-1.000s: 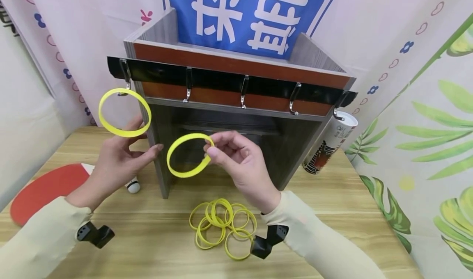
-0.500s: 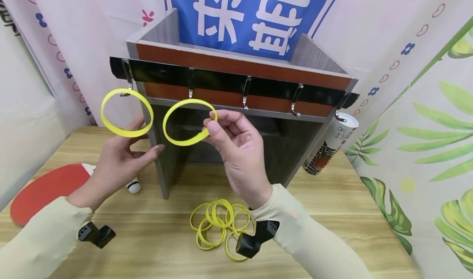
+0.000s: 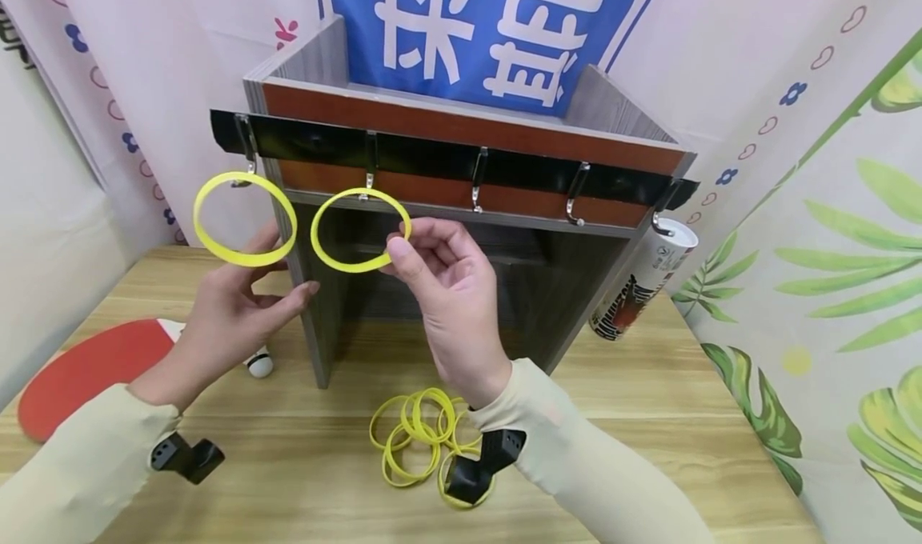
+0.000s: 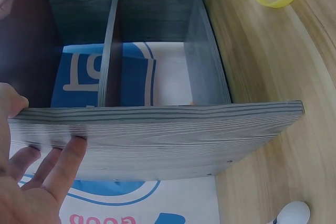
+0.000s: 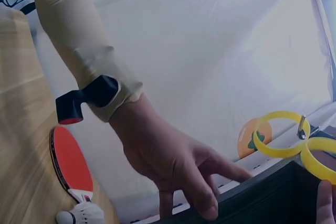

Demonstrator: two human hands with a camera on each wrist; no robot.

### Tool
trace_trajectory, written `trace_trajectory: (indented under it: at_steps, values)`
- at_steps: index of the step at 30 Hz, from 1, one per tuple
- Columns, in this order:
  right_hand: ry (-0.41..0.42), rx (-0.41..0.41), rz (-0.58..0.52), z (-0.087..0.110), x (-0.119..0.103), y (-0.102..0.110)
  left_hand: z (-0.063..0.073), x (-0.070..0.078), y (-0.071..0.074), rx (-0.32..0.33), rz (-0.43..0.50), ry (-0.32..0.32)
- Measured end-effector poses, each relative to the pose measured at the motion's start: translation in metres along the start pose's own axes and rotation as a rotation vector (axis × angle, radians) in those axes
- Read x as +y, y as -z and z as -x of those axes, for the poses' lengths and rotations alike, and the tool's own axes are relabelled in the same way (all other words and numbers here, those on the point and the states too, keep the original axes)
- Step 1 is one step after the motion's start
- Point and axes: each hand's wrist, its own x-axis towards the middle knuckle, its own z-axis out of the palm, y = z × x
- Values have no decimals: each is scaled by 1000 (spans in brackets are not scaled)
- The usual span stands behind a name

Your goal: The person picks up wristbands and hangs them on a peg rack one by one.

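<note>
A yellow ring is pinched between the thumb and fingers of my right hand. Its upper rim overlaps the tip of the second hook in the head view. Another yellow ring hangs from the leftmost hook. My left hand grips the left side panel of the grey wooden cabinet, thumb at the front edge and fingers spread along the outer face. On the table below lies a loose pile of several yellow rings, partly covered by the right wrist's camera.
A black rail with several metal hooks spans the cabinet's front. Right of the cabinet stands a white shuttlecock tube. A red table tennis bat and a shuttlecock lie at left on the wooden table.
My right hand has raised its ring from below the rail to the second hook, then shifted slightly left. The left hand stays on the panel, and the hung ring has not moved.
</note>
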Motion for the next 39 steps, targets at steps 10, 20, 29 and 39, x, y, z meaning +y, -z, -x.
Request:
trace_trajectory:
  at_steps: [10, 20, 29, 39]
  values:
    - [-27, -130, 145, -1, 12, 17, 0, 1, 0, -8, 5, 13]
    - [-39, -185, 267, 0, 14, 37, 0, 1, 2, -8, 12, 8]
    - [-211, -363, 608, 10, 16, 89, 0, 0, 1, -12, 20, 18]
    - [-215, -669, 1126, 31, 30, 151, -1, -1, 0, -9, 24, 9]
